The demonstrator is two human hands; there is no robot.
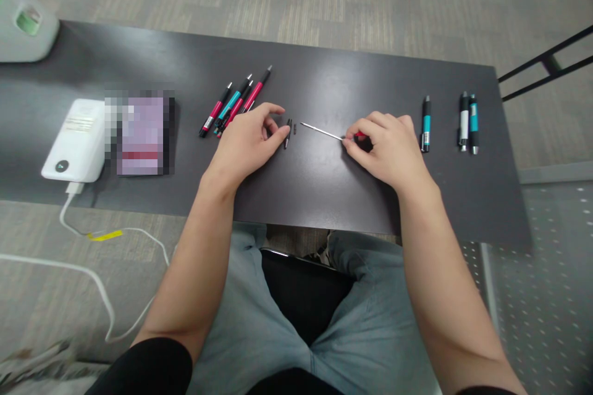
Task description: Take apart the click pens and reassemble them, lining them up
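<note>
My right hand (389,145) pinches one end of a thin silver pen refill (322,131), its tip pointing left over the table. Something red (360,134), mostly hidden, shows under the curled fingers of that hand. My left hand (248,145) rests on the table with thumb and index finger apart. By its thumb tip lies a small black pen part (288,134); whether they touch I cannot tell. A tiny dark spring-like piece (295,129) is just right of that part. Behind the left hand are several red and blue pens (237,97), partly covered by it.
On the right of the dark table (319,197) lie a blue pen (426,123), a white-and-black pen (464,120) and another blue pen (473,123). To the left are a white power bank (76,139) with a cable, a blurred purple item (141,136) and a whitish container (34,31).
</note>
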